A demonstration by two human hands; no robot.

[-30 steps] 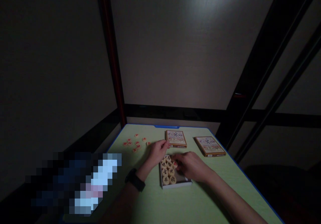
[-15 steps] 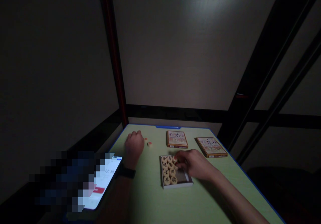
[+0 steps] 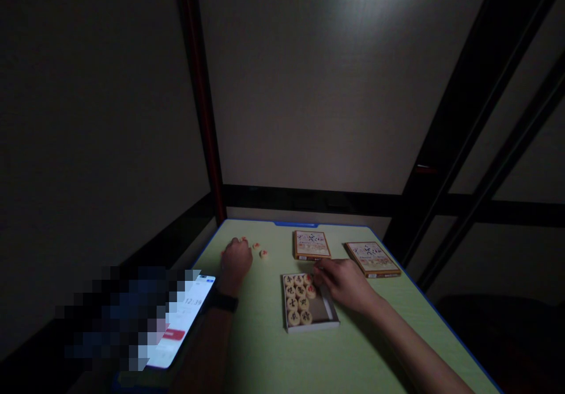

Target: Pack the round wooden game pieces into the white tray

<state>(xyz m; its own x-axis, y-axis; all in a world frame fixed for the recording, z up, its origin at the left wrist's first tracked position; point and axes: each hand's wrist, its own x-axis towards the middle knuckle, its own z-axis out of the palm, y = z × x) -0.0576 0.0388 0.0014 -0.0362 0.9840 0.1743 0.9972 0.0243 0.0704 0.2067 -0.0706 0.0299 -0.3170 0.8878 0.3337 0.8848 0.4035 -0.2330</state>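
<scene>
An open shallow box (image 3: 324,325) holds round wooden Chinese chess pieces in rows. Black-marked pieces (image 3: 303,303) fill its left side, with two red-marked pieces (image 3: 311,291) at the top of the third column. My right hand (image 3: 342,282) is over the box's far right corner, its fingers pinched together; what they hold, if anything, is hidden. On the table's far left, my left hand (image 3: 237,260) has its fingers curled down beside several loose red-marked pieces (image 3: 263,254). Whatever lies under those fingers cannot be made out.
Two closed Chinese chess boxes lie farther back, one behind the open box (image 3: 312,245) and another near the right edge (image 3: 372,258). A lit phone (image 3: 180,323) is at the left. The green table (image 3: 265,347) has a blue rim, with walls behind it and to its left.
My left hand has shifted slightly towards me, uncovering another loose red-marked piece. My right hand has drawn up and back a little, so the second red-marked piece in the box shows fully.
</scene>
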